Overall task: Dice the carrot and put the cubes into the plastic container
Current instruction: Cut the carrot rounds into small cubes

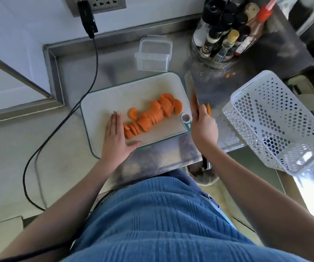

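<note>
On the cutting board (114, 99), our flat left hand (115, 137) should steady the carrot slices (150, 118); our right hand (204, 127) grips the knife (195, 103).

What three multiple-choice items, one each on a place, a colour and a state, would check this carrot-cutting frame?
1. Where is the plastic container?
A. beyond the cutting board's far edge
B. inside the white basket
C. under the left hand

2. What colour is the basket?
A. green
B. black
C. white

3. What state is the carrot in?
A. whole
B. cut into slices
C. already in the container

Answers:
1 A: it stands on the counter behind the cutting board.
2 C: its perforated walls are white.
3 B: slices lie in a row on the board beside the flat left hand; the right hand grips the knife.
</note>
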A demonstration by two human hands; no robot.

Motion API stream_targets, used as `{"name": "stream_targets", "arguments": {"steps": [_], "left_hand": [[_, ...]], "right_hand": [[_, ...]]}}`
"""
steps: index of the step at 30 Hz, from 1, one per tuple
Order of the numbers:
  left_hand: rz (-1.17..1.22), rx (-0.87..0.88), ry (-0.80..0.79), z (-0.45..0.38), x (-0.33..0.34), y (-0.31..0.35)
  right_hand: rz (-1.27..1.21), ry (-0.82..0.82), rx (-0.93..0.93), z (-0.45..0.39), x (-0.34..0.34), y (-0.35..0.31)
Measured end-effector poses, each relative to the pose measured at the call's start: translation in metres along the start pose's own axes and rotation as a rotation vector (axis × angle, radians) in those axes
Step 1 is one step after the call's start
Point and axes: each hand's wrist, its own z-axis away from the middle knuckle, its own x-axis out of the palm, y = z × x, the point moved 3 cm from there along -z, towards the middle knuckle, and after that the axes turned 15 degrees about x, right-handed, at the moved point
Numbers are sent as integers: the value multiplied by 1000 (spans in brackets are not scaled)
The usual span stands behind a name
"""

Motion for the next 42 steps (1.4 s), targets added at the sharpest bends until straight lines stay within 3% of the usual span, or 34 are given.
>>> {"name": "stream_targets", "arguments": {"steps": [3,11,23,29,42], "left_hand": [[69,-109,10,-4,8,3],[137,-158,139,-24,11,5],[141,-79,129,-42,23,26],[247,-3,193,-43,5,-12],[119,37,114,-35,-48,-92]], "right_hand": [[65,-20,-44,-13,1,-3],[200,-127,-125,-18,7,-14],[234,-97,-150,-7,23,-23],[247,-124,-123,14,37,-36],[159,-219,-102,60,82,-100]]}}
